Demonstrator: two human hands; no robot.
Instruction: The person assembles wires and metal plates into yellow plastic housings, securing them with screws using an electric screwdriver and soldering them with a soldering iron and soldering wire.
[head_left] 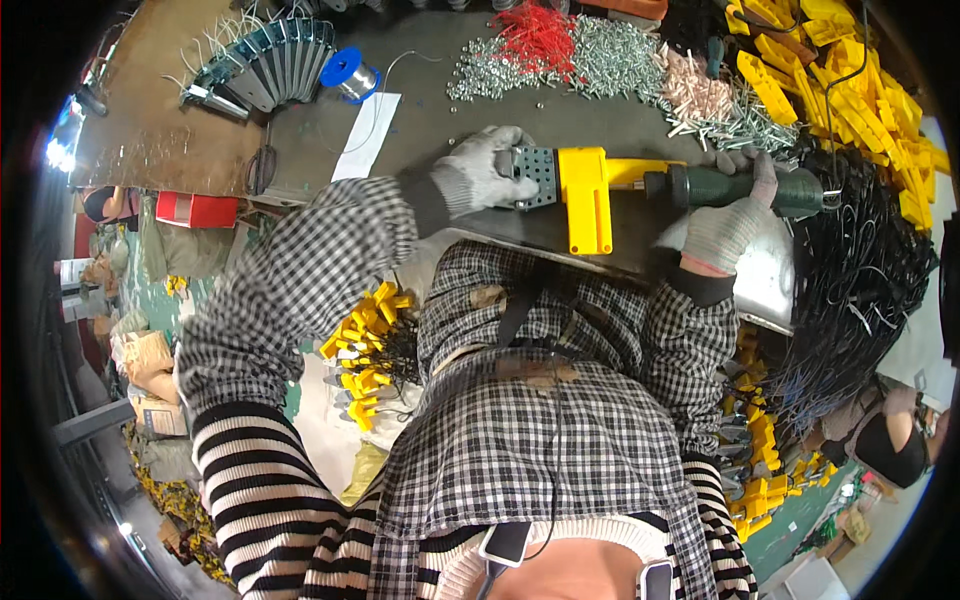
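My left hand (484, 174), in a grey glove, is closed around the dark perforated end plate (537, 178) of a yellow plastic tool body (587, 205). This piece lies over the near edge of the workbench (425, 120), and its narrow yellow arm (635, 168) points right. My right hand (725, 225), also gloved, grips a dark green electric screwdriver (690, 187) lying level. The driver's bit points left and meets the right side of the yellow body; whether a screw sits at the tip is too small to tell.
Behind the hands lie piles of silver screws (620, 55), red pieces (535, 40) and copper-coloured pins (697, 90). Yellow housings (850, 90) and black cables (850, 270) crowd the right. A solder wire spool (350, 75), white paper (367, 135) and grey metal parts (265, 75) occupy the left.
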